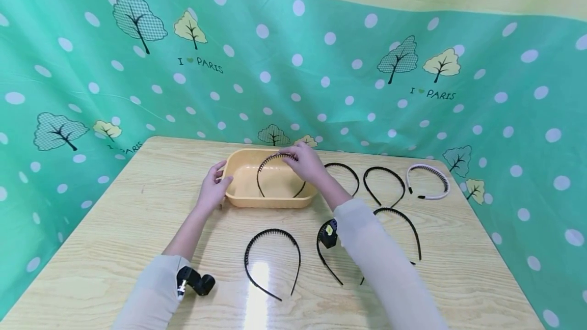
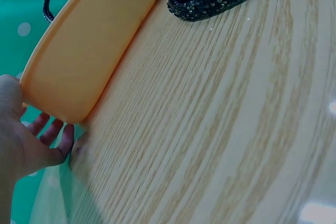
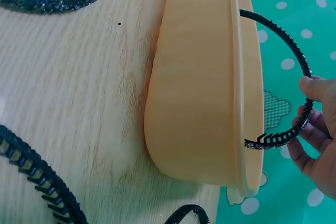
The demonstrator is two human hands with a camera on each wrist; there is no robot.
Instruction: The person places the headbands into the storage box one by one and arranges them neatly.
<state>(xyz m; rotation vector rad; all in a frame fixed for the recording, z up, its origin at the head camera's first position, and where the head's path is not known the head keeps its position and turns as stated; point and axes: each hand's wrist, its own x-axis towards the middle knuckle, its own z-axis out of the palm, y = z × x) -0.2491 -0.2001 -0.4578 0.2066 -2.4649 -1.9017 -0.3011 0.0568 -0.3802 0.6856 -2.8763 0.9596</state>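
My left hand (image 1: 212,187) grips the left end of a pale orange plastic basin (image 1: 270,202), thumb over the rim and fingers around the outside, as the left wrist view also shows. With my right hand (image 1: 304,163) I pinch a black toothed headband (image 1: 259,171) near the top of its arch. Its ends point down into the basin; in the right wrist view the headband (image 3: 283,31) rises above the rim between thumb and fingers. Nearest in front of the basin lies another black headband (image 1: 273,231), teeth inward.
Several more black headbands lie right of the basin, including one at the back (image 1: 387,169) and one (image 1: 319,253) partly under my right sleeve. A white headband (image 1: 433,167) lies at the far right. A green dotted curtain (image 1: 293,90) hangs behind the wooden table (image 1: 137,218).
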